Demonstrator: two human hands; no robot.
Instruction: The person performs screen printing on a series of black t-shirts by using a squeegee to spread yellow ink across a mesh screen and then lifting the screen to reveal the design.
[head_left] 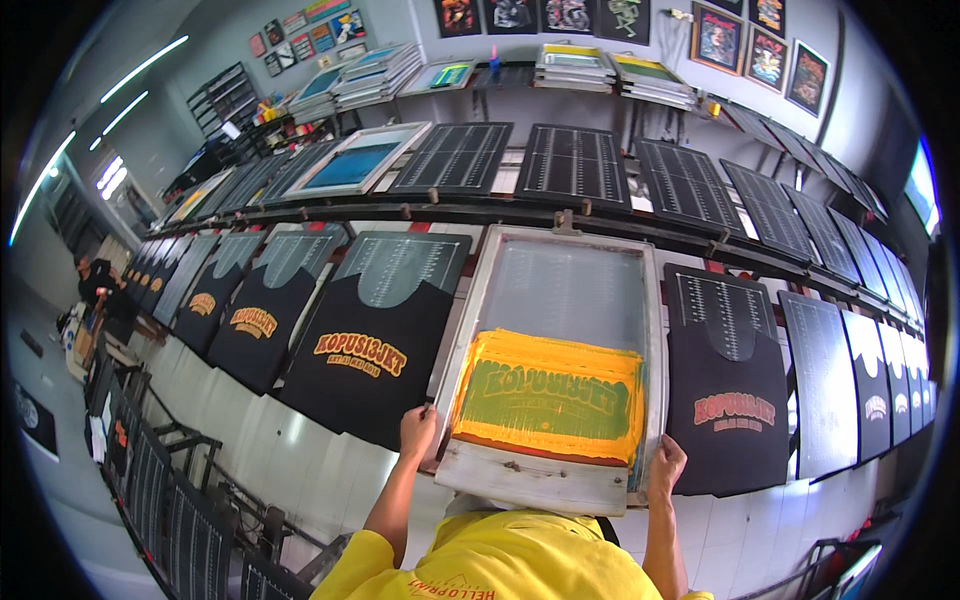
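Observation:
In front of me lies a silk-screen printing frame with a pale, worn wooden border. Its mesh is grey at the far part, and yellow ink surrounds a greenish lettered stencil at the near part. My left hand is closed on the frame's left edge near its front corner. On the opposite edge my right hand is closed too. A black shirt with a red and yellow print lies on a board at the left. Another black shirt, with a red print, is at the right. Whatever lies under the frame is hidden.
More boards with printed black shirts run along the row both ways. Behind it stands a row of bare dark boards and a blue screen. Stacked frames sit farther back. A person is at the far left.

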